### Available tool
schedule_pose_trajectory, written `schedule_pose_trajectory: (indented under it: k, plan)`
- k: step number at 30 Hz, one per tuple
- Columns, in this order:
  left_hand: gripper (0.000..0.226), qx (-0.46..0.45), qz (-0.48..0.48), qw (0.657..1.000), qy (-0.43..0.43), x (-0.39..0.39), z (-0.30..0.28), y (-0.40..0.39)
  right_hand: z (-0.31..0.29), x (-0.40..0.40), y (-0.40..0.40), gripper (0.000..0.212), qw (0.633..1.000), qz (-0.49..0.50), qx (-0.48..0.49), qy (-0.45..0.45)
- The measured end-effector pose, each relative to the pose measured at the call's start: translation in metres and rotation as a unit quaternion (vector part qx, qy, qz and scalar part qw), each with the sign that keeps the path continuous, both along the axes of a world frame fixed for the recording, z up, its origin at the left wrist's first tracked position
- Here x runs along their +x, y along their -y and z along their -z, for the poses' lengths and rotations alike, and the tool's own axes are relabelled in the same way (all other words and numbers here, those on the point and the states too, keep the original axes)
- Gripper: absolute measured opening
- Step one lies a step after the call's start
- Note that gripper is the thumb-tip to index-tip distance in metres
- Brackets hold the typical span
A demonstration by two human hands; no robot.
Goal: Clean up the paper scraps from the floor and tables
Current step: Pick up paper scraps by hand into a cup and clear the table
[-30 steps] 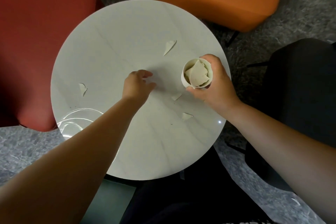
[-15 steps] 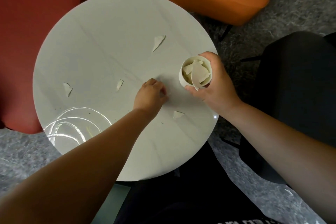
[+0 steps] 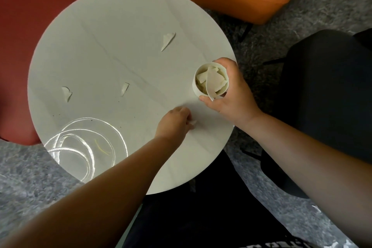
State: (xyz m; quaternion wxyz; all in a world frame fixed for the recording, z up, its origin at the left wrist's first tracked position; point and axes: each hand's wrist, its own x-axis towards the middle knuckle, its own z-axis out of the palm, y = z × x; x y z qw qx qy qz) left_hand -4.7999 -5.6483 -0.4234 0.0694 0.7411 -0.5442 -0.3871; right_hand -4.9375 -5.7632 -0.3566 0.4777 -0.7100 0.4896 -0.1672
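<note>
White scrap [image 3: 193,122] now pinched by left hand [image 3: 174,122], right hand [image 3: 229,94] still gripping cup [image 3: 211,81]

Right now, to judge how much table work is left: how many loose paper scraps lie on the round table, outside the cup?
4: far scrap, middle scrap, left-edge scrap, and one under the left hand fingertips. The hand may hide more.
</note>
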Motion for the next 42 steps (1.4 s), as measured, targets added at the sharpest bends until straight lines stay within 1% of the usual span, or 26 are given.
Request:
schedule_pose_trajectory:
  k: [6,7,9,11,14,16,17,19,21,24,27,30,34,35,37,40,42]
  plan:
    - [0.015,-0.005,-0.039,0.999,0.012,-0.002,0.003,-0.004,0.000,0.000,-0.002,0.079,1.000,-0.003,0.005,-0.001]
    - [0.016,0.002,-0.061,0.998,0.002,-0.001,0.003,-0.005,0.000,0.001,-0.002,0.079,1.000,-0.005,0.006,-0.002]
    - [0.015,0.011,-0.147,0.988,-0.040,0.005,0.000,-0.005,-0.001,0.002,-0.003,0.079,1.000,-0.007,0.008,-0.005]
    - [0.015,-0.006,-0.262,0.962,-0.072,0.019,-0.004,-0.003,-0.002,0.004,-0.003,0.080,1.000,-0.009,0.010,-0.007]
    - [0.016,-0.044,-0.402,0.913,-0.056,0.058,-0.010,0.001,-0.002,0.010,-0.002,0.080,1.000,-0.015,0.015,-0.004]
    - [0.015,-0.049,-0.458,0.887,-0.022,0.090,-0.013,-0.001,-0.003,0.016,-0.002,0.080,1.000,-0.018,0.020,-0.001]
    - [0.015,-0.044,-0.471,0.881,-0.004,0.105,-0.014,-0.002,-0.003,0.019,-0.002,0.080,1.000,-0.018,0.021,0.001]
    - [0.014,-0.030,-0.468,0.883,0.018,0.128,-0.014,-0.003,-0.004,0.025,-0.002,0.079,1.000,-0.021,0.020,0.004]
    - [0.013,-0.013,-0.439,0.898,0.030,0.141,-0.012,0.001,-0.005,0.031,-0.003,0.078,0.999,-0.026,0.018,0.006]
    - [0.013,0.007,-0.398,0.916,0.053,0.149,-0.008,0.011,-0.003,0.038,-0.003,0.077,0.999,-0.028,0.023,0.009]
    - [0.017,0.005,-0.372,0.924,0.085,0.148,-0.007,0.016,-0.001,0.041,-0.004,0.078,0.999,-0.034,0.022,0.008]
    - [0.020,0.014,-0.386,0.920,0.070,0.146,-0.007,0.016,0.000,0.043,-0.004,0.077,0.999,-0.038,0.023,0.007]
    - [0.012,0.049,-0.366,0.927,0.064,0.145,-0.012,0.017,0.000,0.048,-0.005,0.076,0.999,-0.035,0.021,0.008]
    - [0.012,0.044,-0.364,0.929,0.053,0.144,-0.016,0.019,0.000,0.049,-0.004,0.076,0.999,-0.036,0.020,0.008]
    - [0.010,0.004,-0.375,0.927,0.005,0.136,-0.030,0.026,0.000,0.050,-0.004,0.077,0.999,-0.039,0.019,0.005]
    - [0.013,-0.092,-0.396,0.906,-0.116,0.111,-0.065,0.040,0.002,0.051,-0.002,0.079,0.999,-0.040,0.020,0.001]
    - [0.014,-0.135,-0.370,0.904,-0.168,0.093,-0.089,0.047,0.002,0.052,-0.001,0.080,0.999,-0.038,0.020,0.003]
